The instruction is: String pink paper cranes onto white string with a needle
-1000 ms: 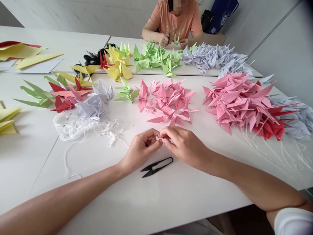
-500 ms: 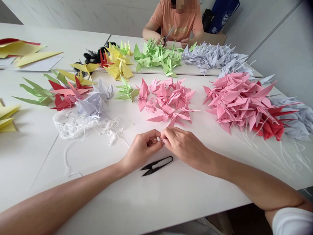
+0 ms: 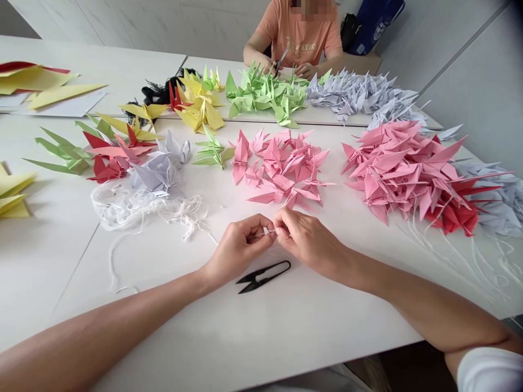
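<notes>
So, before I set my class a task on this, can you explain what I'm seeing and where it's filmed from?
There's no machine: you see someone's bare left hand and right hand. The camera is worn on their head, looking forward and down. Both hands pinch a thread. On the white table, black snips lie just nearer than the hands. Pink cranes of folded paper sit beyond, with a larger pink heap to the right. A white tangle of thread lies to the left. Opposite, another person holds scissors.
</notes>
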### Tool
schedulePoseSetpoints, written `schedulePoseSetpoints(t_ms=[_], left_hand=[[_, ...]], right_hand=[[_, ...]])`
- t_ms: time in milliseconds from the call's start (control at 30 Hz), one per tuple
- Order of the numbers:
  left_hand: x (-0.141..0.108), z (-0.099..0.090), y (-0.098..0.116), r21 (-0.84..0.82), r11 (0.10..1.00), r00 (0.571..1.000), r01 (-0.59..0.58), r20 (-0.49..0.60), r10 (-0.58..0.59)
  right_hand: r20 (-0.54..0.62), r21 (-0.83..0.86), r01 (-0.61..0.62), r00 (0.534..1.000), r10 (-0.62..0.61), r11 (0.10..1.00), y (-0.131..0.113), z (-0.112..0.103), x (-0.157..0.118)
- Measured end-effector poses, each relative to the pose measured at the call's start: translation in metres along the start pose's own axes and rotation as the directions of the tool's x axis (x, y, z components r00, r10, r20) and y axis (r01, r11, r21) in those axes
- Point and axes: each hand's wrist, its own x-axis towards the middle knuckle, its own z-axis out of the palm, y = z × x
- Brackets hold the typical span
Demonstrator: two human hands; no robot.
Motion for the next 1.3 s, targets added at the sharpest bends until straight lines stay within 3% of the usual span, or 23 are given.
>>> schedulePoseSetpoints(t_ms=[167, 367, 467, 600, 700, 867, 1100, 1167, 1300], left_hand=[[0.0, 0.0, 0.0, -0.006, 1.0, 1.0, 0.001, 0.0, -0.001], [0.001, -0.001, 0.002, -0.045, 0.999, 1.0, -0.01, -0.01, 0.01], [0.001, -0.001, 0.001, -0.079, 0.997, 1.0, -0.01, -0.026, 0.008], [0.002, -0.002, -0.001, -0.157, 0.987, 0.998, -0.035, -0.048, 0.027], [0.002, -0.003, -0.001, -0.18, 0.983, 0.997, -0.045, -0.062, 0.034], [0.0, -0.003, 0.003, -0.167, 0.986, 0.996, 0.012, -0.082, -0.026], [0.0, -0.003, 0.002, -0.191, 0.982, 0.994, 0.011, -0.108, -0.032], [0.0, -0.002, 0.001, -0.203, 0.979, 0.993, 0.014, -0.114, -0.037], [0.001, -0.002, 0.002, -0.192, 0.981, 0.993, 0.018, -0.113, -0.041]], right_hand=[[0.036, 0.08, -0.072, 0.997, 0.069, 0.994, 0.0, -0.003, 0.001], [0.018, 0.077, -0.017, 1.0, 0.016, 0.997, -0.002, -0.007, -0.001], [0.06, 0.114, -0.077, 0.996, 0.07, 0.99, -0.002, -0.009, -0.001], [0.183, 0.31, -0.219, 0.969, 0.168, 0.925, 0.001, -0.005, -0.001], [0.209, 0.48, -0.263, 0.961, 0.183, 0.837, 0.007, 0.001, -0.001], [0.16, 0.632, -0.262, 0.965, 0.207, 0.73, 0.013, 0.009, -0.002], [0.098, 0.697, -0.244, 0.964, 0.247, 0.674, 0.015, 0.014, -0.003], [0.023, 0.683, -0.21, 0.963, 0.267, 0.7, 0.015, 0.015, -0.005], [-0.097, 0.507, -0.137, 0.972, 0.214, 0.851, 0.011, 0.014, -0.008]])
